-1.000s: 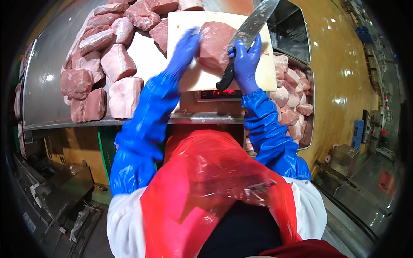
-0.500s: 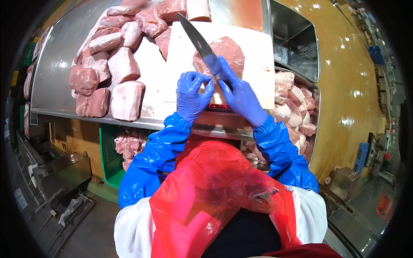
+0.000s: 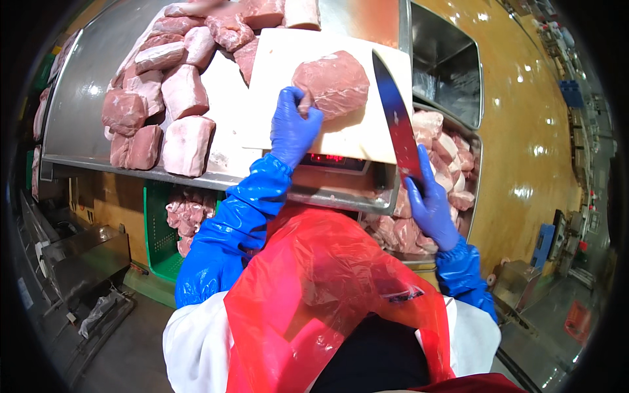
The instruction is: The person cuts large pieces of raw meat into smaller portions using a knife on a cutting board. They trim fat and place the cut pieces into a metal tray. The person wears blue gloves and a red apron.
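Observation:
My left hand (image 3: 295, 128), in a blue glove, has its fingers curled on the lower left edge of a pink boneless meat piece (image 3: 334, 85), gripping it on the white cutting board (image 3: 262, 92). My right hand (image 3: 429, 196), also blue-gloved, holds a large knife (image 3: 394, 108) low at the board's right edge; the long blade points away from me and its handle is mostly hidden in my hand. Under the board's near edge a scale (image 3: 334, 162) shows a red lit display.
Meat blocks (image 3: 187, 144) are piled left on a steel table (image 3: 75, 111). At right are an empty-looking steel bin (image 3: 445, 59) and a tray heaped with meat (image 3: 452, 164). A green crate (image 3: 160, 236) of meat sits below the table. An orange floor (image 3: 524, 131) extends right.
My right hand has swung right and down with the knife, off the meat piece. My left hand has moved up from the board's near edge onto the meat's lower left corner.

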Demonstrator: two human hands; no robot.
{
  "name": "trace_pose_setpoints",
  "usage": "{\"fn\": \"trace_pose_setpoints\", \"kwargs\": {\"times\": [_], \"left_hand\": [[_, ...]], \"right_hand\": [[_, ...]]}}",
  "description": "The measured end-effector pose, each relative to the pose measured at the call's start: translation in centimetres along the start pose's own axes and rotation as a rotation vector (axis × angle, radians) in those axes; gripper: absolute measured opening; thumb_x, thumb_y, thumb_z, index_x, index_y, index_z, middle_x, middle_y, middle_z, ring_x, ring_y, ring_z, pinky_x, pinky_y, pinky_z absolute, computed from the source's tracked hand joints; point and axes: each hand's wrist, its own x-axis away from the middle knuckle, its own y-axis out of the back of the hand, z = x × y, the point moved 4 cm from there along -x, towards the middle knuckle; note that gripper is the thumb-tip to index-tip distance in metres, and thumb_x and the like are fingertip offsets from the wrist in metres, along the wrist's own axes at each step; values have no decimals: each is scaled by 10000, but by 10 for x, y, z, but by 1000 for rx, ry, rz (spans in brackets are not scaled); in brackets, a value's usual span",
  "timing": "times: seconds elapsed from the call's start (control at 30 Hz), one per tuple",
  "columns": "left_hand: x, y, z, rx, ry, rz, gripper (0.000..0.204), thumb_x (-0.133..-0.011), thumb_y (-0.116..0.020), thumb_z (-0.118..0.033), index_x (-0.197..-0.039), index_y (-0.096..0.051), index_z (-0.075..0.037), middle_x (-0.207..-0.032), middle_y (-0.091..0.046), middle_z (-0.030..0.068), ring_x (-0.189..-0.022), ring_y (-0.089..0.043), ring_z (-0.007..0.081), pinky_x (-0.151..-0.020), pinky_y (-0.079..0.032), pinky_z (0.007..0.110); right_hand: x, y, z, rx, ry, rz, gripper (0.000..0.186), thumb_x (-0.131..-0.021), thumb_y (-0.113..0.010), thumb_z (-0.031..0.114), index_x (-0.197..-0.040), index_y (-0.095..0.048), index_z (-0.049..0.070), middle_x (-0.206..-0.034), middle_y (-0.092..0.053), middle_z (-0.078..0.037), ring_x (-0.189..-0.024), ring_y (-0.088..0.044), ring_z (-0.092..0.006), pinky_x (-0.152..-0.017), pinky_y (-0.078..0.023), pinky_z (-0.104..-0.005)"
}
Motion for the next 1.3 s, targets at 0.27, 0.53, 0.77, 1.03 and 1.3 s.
{"fn": "trace_pose_setpoints", "kwargs": {"times": [0.27, 0.53, 0.77, 1.03, 1.3], "left_hand": [[-5, 26, 32, 456, 542, 296, 159, -853, -676, -69, -938, -547, -30, -751, -605, 72, -603, -590, 131, -538, -499, 273], [-10, 43, 44, 421, 209, 149, 204, -787, -711, -36, -906, -546, -22, -797, -548, 17, -714, -504, 88, -636, -459, 256], [-31, 73, 40, 168, 71, 400, 217, -777, -705, -42, -858, -503, -42, -704, -469, 0, -652, -425, 79, -578, -412, 273], [-59, 66, 48, 168, -164, 452, 184, -775, -658, -54, -829, -482, -53, -657, -488, 109, -573, -440, 201, -567, -432, 355], [-97, 77, 65, 128, -247, 515, 153, -773, -624, -53, -826, -480, -43, -654, -448, 87, -591, -449, 183, -581, -433, 331]], "right_hand": [[-141, -111, 65, -151, 22, -43, 632, -957, -553, 94, -1554, -349, 123, -1012, -683, -274, -835, -702, -406, -720, -544, -488], [10, -88, 54, 652, -79, 221, 875, -850, -594, 14, -1600, -239, 291, -837, -585, -202, -618, -621, -392, -553, -511, -524], [-29, -92, 120, 354, 14, 33, 861, -867, -578, 15, -1603, -222, 287, -867, -595, -199, -641, -636, -372, -587, -529, -504], [-72, -157, 91, 595, -187, -20, 831, -881, -542, 23, -1603, -217, 276, -838, -612, -227, -654, -638, -416, -575, -523, -517], [14, -119, 147, 688, -252, 98, 876, -841, -590, 26, -1607, -222, 239, -840, -595, -191, -598, -628, -352, -519, -520, -471]]}}
